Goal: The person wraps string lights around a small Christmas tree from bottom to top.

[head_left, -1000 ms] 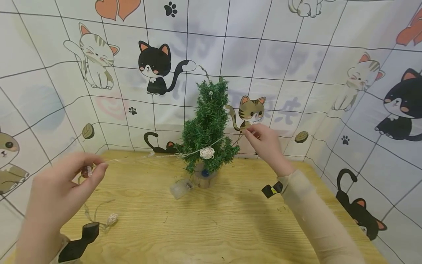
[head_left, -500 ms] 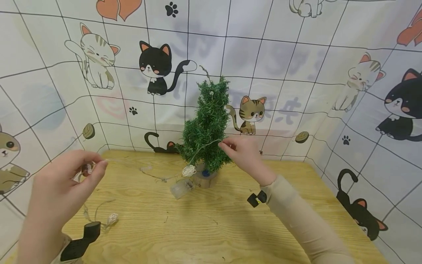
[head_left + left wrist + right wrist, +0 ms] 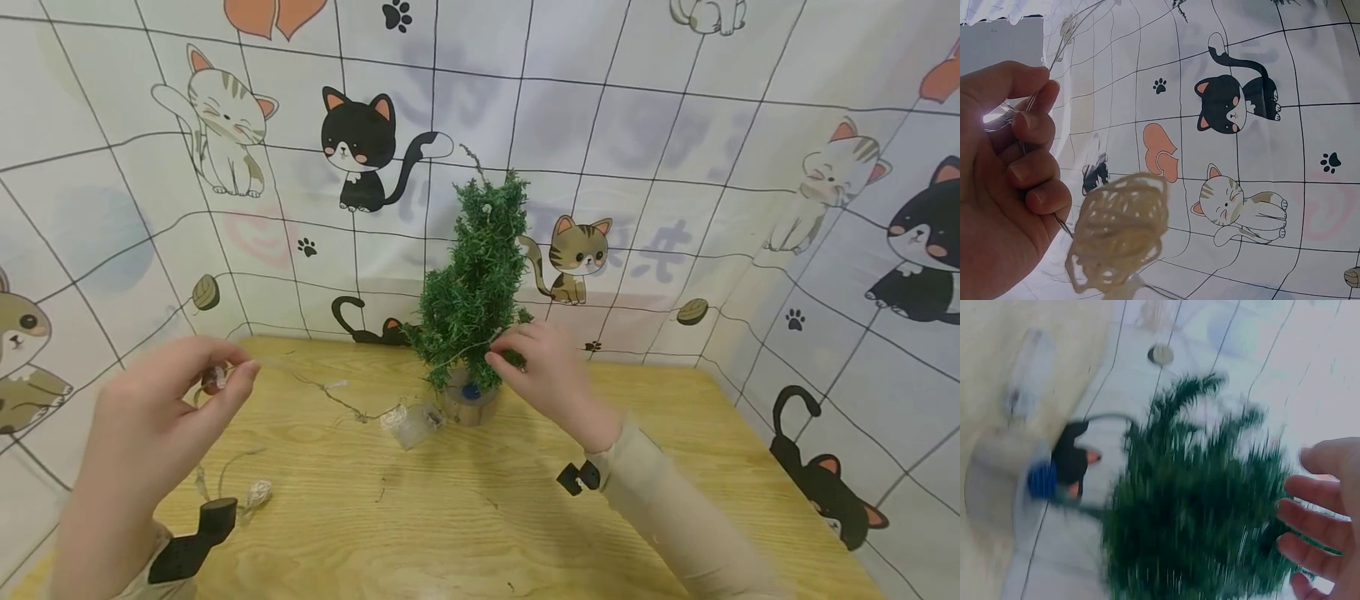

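Observation:
My left hand (image 3: 161,425) pinches the thin wire of a string light between thumb and forefinger. More wire passes through its curled fingers, and a white woven ball (image 3: 1119,231) hangs below them. My right hand (image 3: 551,371) is at the lower right of a small green artificial tree (image 3: 476,283); its thumb and forefinger hold the wire against the branches. The right wrist view is blurred: fingers bend beside the tree (image 3: 1191,500), and no wire can be made out there. Another ball (image 3: 393,417) dangles from the wire span between the hands, in front of a clear plastic box.
The tree stands on a round wooden base (image 3: 470,404) near the table's back. Left of it lies the clear plastic box (image 3: 415,432). Another woven ball (image 3: 260,492) with wire lies at the table's left. A cat-print cloth (image 3: 637,150) surrounds the wooden table (image 3: 420,525).
My right hand has come left and lower, from beside the tree to its lower front. The wire span has slackened, and its ball has dropped left towards the clear box. My left hand barely moved.

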Available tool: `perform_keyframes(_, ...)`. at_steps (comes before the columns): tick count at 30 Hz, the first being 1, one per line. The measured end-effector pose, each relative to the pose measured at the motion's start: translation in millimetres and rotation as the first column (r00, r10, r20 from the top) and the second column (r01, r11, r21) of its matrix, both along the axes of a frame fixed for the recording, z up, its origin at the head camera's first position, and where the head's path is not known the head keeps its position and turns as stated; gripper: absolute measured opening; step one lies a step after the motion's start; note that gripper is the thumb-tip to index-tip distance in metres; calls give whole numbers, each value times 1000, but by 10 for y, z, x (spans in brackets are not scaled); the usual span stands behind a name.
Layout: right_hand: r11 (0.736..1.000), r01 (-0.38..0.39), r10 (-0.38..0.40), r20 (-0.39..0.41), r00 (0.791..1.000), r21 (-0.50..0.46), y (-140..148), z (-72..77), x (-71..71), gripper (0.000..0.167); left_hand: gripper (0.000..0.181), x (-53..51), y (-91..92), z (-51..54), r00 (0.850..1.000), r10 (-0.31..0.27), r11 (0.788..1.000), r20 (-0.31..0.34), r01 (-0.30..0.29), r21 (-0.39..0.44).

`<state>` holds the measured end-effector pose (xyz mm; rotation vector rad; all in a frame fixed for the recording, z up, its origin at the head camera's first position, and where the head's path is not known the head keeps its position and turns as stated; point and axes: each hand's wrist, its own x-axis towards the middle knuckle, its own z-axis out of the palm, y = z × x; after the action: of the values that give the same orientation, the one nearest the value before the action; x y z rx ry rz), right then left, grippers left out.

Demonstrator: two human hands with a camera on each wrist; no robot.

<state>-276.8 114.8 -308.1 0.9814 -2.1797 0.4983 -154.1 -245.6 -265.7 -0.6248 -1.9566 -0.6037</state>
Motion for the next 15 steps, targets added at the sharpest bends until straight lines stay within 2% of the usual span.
perform_keyframes(2,989,-143,141,-47,989,-41,-103,-83,100,8,21,-7,2,-5,1000,6,1000,30,-5,-21)
perform_keyframes(3,969,-239,237,-40,971,-56,-177,-133,166,7,17,-16,6,-9,999,6,1000,38,-4,-30)
perform_keyframes(5,907,-417,420,49,906,-53,-350,-249,327,6,11,-35,19,-19,999,4,999,54,-1,-42)
perform_keyframes(6,875,-483,484,136,864,-45,-444,-308,414,6,8,-46,29,-26,998,1,999,56,2,-46)
perform_keyframes(7,842,-537,531,238,813,-44,-544,-366,499,7,6,-54,40,-32,998,-5,999,57,8,-52)
perform_keyframes(8,817,-575,553,342,760,-44,-645,-425,570,10,6,-61,49,-37,998,-7,998,59,10,-56)
perform_keyframes(9,806,-591,544,449,709,-43,-749,-482,627,13,5,-67,59,-40,998,-15,998,55,18,-58)
perform_keyframes(12,803,-593,465,683,564,-58,-1119,-624,693,28,8,-64,74,-46,999,-17,997,46,20,-68)
perform_keyframes(15,801,-575,450,801,394,-167,-1557,-739,635,45,13,-49,76,-45,999,-20,998,29,22,-66)
